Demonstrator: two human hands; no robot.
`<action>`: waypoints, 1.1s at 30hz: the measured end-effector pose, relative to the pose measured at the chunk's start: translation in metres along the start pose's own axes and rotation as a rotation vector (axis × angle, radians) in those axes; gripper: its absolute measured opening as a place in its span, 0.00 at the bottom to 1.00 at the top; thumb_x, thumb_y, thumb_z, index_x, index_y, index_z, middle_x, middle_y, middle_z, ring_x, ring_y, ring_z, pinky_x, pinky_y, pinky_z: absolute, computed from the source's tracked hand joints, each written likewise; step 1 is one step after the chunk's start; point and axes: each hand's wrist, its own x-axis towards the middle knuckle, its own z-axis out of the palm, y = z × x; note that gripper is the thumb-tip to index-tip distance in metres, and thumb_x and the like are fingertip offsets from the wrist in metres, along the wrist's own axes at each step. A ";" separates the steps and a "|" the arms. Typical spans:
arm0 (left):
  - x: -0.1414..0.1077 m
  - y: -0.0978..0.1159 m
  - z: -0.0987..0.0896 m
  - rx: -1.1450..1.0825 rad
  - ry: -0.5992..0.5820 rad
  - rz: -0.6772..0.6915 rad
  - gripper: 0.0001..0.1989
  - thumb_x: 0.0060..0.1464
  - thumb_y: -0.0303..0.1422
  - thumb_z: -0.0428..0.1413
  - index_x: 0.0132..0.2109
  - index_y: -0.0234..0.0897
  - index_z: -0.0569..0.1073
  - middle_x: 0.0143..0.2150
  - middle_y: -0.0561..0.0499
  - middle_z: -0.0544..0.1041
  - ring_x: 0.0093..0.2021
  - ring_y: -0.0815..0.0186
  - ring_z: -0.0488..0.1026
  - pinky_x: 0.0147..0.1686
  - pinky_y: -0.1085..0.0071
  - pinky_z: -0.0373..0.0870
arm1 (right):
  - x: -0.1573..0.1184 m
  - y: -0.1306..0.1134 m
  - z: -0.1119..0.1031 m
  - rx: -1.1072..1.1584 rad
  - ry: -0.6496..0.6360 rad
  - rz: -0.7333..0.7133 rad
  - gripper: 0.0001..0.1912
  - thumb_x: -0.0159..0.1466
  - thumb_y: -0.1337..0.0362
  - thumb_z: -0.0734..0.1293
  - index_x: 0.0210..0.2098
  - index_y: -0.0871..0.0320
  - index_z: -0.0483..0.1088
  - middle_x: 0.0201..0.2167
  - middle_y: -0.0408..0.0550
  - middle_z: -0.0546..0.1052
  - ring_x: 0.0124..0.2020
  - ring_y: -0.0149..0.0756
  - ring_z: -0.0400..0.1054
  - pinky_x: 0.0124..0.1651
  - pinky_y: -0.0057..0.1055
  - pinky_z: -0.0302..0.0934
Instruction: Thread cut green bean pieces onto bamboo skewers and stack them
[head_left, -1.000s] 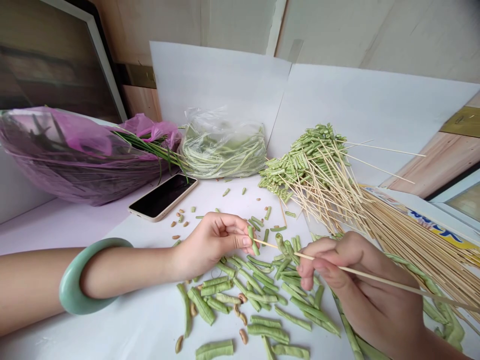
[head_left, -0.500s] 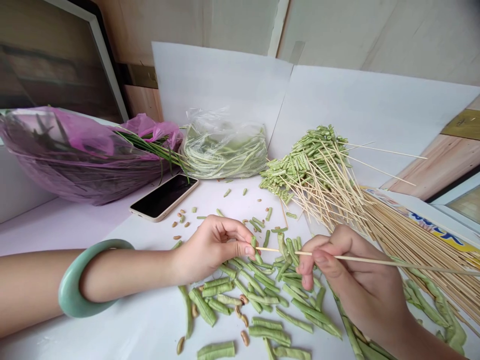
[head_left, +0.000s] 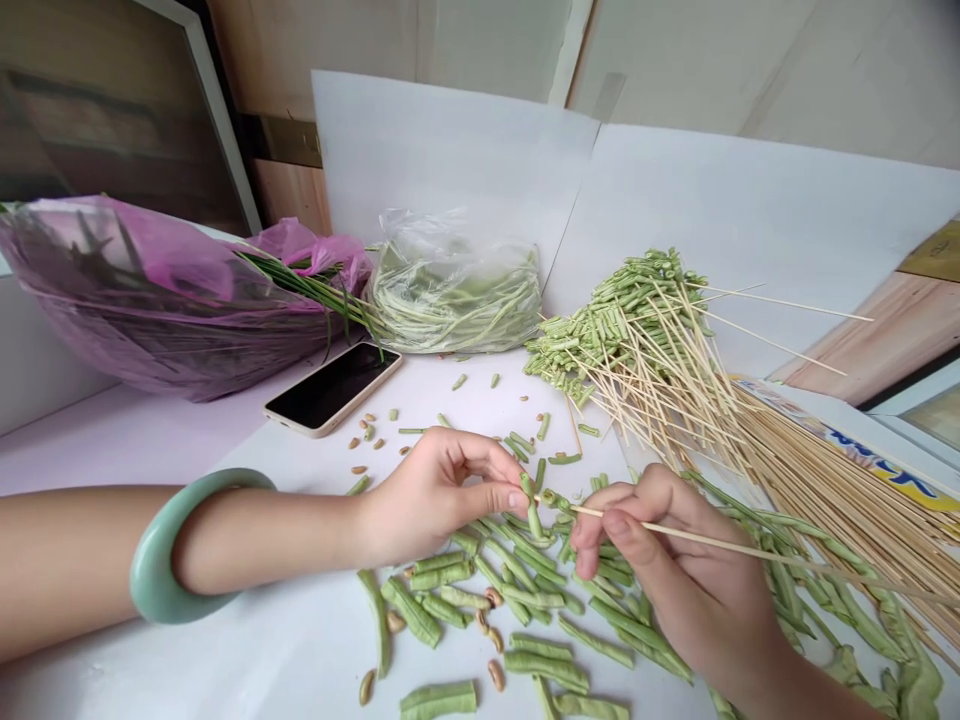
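Observation:
My left hand [head_left: 450, 495], wearing a green bangle [head_left: 150, 570], pinches a short piece of green bean [head_left: 532, 505] between thumb and fingers. The tip end of a thin bamboo skewer [head_left: 697, 535] meets this piece. My right hand [head_left: 682, 570] grips the skewer between thumb and fingers, its shaft running off to the right. Other bean pieces [head_left: 555, 499] appear to be on the skewer between the two hands. Below them lie many loose cut bean pieces [head_left: 540, 660] and brown bean seeds [head_left: 496, 674].
Skewers threaded with bean pieces [head_left: 637, 300] are piled at the back right, beside a bundle of bare skewers [head_left: 817, 470]. Whole beans [head_left: 847, 600] lie at right. A clear bag of beans [head_left: 457, 290], a phone [head_left: 334, 388] and a purple bag [head_left: 187, 320] are behind.
My right hand has moved left with the skewer, toward my left hand. The gap between the held bean piece and the pieces on the skewer has narrowed. The view has shifted slightly.

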 end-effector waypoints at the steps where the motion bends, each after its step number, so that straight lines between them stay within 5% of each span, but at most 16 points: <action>1: 0.001 0.000 -0.001 0.003 -0.001 -0.002 0.02 0.47 0.22 0.63 0.29 0.31 0.78 0.26 0.52 0.79 0.27 0.73 0.73 0.32 0.80 0.69 | 0.001 0.000 0.000 0.004 0.001 0.002 0.10 0.67 0.69 0.59 0.30 0.50 0.62 0.26 0.41 0.76 0.22 0.31 0.73 0.28 0.29 0.70; 21: 0.007 -0.003 -0.004 0.000 0.057 0.083 0.10 0.54 0.36 0.60 0.36 0.32 0.72 0.33 0.48 0.75 0.37 0.66 0.71 0.41 0.71 0.65 | 0.006 -0.004 -0.015 0.045 0.174 0.031 0.09 0.66 0.66 0.62 0.29 0.51 0.65 0.24 0.42 0.76 0.21 0.33 0.69 0.28 0.33 0.67; 33: 0.005 -0.004 -0.004 -0.099 0.001 -0.006 0.12 0.55 0.37 0.59 0.38 0.34 0.66 0.34 0.48 0.77 0.30 0.69 0.76 0.34 0.72 0.71 | 0.005 -0.006 -0.016 0.021 0.156 0.004 0.09 0.67 0.68 0.61 0.30 0.51 0.66 0.25 0.42 0.76 0.22 0.32 0.70 0.28 0.33 0.66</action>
